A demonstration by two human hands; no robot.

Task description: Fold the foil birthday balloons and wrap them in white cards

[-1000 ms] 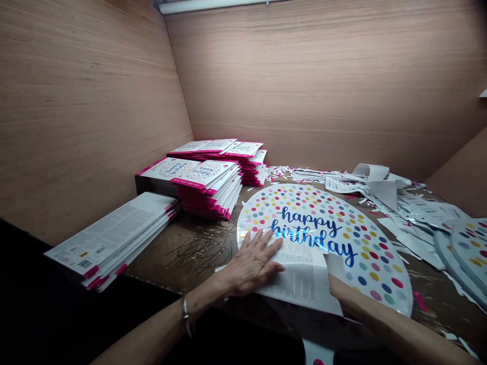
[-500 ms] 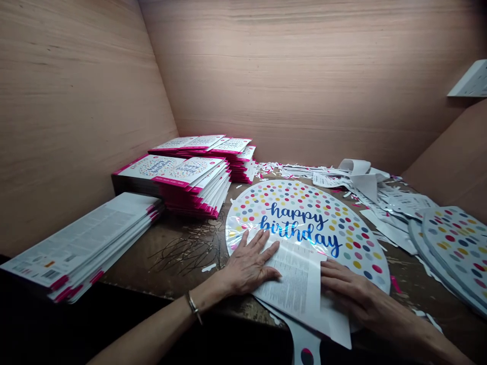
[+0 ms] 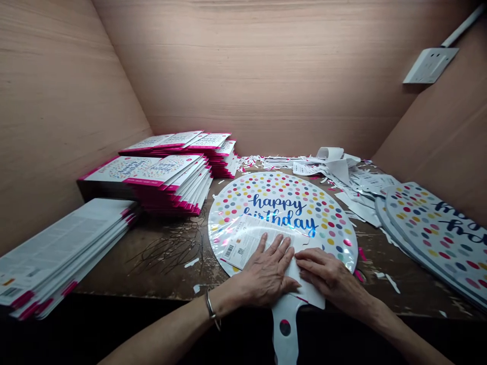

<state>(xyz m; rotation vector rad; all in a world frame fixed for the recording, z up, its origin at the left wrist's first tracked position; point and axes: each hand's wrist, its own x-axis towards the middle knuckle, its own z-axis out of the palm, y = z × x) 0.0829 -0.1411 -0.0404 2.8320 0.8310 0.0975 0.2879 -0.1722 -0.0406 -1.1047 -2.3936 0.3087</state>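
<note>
A round foil balloon [image 3: 327, 238] printed with "happy birthday" and coloured dots lies flat on the workbench, its white tail [image 3: 285, 329] hanging over the front edge. A printed paper sheet [image 3: 243, 243] with a barcode lies over the balloon's lower half, covering part of the lettering. My left hand [image 3: 266, 271], with a metal bangle on its wrist, presses flat on the sheet. My right hand [image 3: 327, 274] lies beside it, fingers flat on the sheet's lower right part. Neither hand grips anything.
Stacks of packaged balloons with pink edges [image 3: 171, 182] stand at the left, with a printed-side stack [image 3: 64, 248] nearer me. Further dotted foil balloons [image 3: 437, 233] lie at the right. Paper scraps [image 3: 323, 167] litter the scratched bench's back. A wall socket [image 3: 429, 66] is upper right.
The sheet has been folded up over the balloon, now showing its barcode side. My right hand has moved left, next to my left hand. The view has turned right, showing the socket.
</note>
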